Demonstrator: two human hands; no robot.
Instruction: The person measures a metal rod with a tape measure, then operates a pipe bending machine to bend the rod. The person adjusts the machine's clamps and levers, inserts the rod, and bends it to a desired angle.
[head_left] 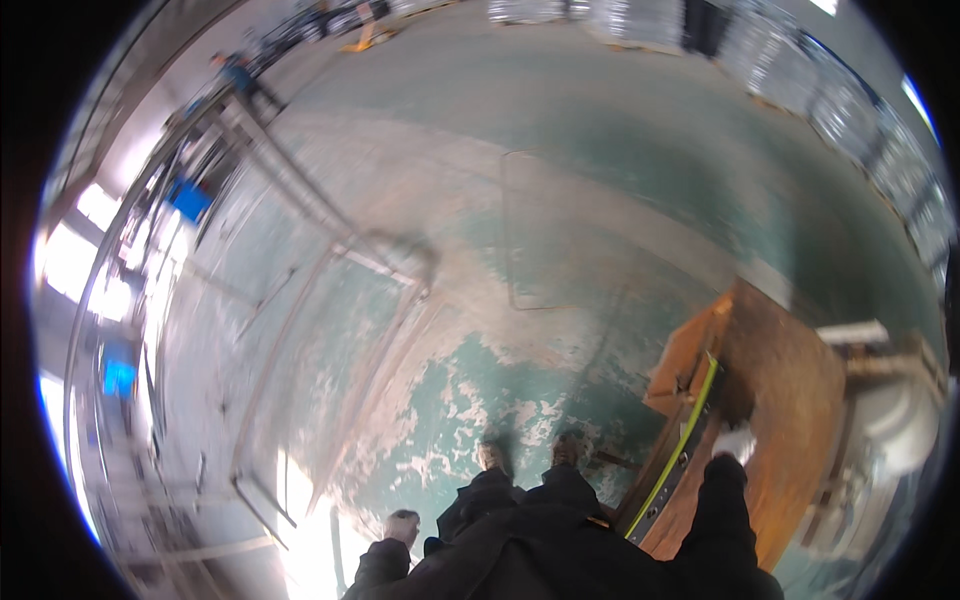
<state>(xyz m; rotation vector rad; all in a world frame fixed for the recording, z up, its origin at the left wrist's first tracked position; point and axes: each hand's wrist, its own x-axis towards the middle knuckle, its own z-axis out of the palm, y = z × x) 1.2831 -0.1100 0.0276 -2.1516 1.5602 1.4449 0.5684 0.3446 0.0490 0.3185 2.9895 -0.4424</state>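
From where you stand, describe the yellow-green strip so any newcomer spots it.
Find the brown wooden surface at right. Towards its left side runs a long, thin strip. Its bright yellow-green colour sets it apart from the brown wood.

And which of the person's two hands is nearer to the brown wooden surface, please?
The right hand, which appears over the brown wooden surface. The left hand is well apart from it, farther left and lower in the picture.
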